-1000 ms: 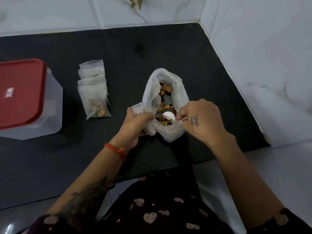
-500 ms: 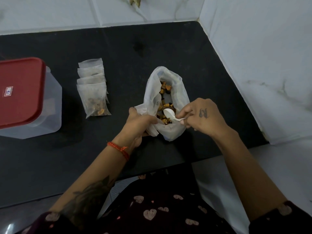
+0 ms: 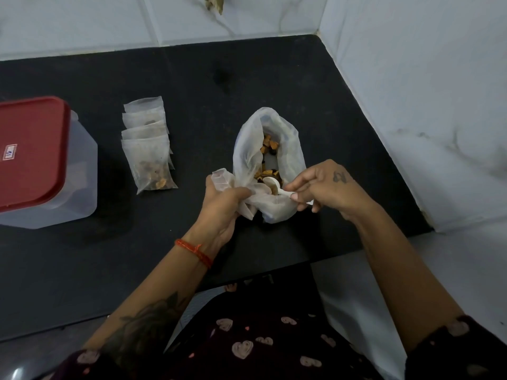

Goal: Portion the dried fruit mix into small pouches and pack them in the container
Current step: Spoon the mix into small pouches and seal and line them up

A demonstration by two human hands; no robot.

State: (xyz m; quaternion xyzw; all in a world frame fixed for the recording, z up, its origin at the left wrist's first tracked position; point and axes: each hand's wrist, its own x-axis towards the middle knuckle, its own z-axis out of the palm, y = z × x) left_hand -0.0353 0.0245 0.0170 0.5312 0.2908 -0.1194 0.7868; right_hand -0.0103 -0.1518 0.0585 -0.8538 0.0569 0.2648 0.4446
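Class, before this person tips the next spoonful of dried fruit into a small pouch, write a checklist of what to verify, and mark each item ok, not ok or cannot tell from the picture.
1. Spoon held: ok, the right hand pinches its handle.
2. Spoon loaded: ok, some fruit sits in its bowl, over the big bag.
3. Empty pouch ready: ok, the left hand grips it beside the big bag.
4. Pouch mouth open: cannot tell, it looks crumpled.
5. Filled pouches out of the way: ok, stacked to the left.
6. Container open for packing: not ok, the red lid is on.
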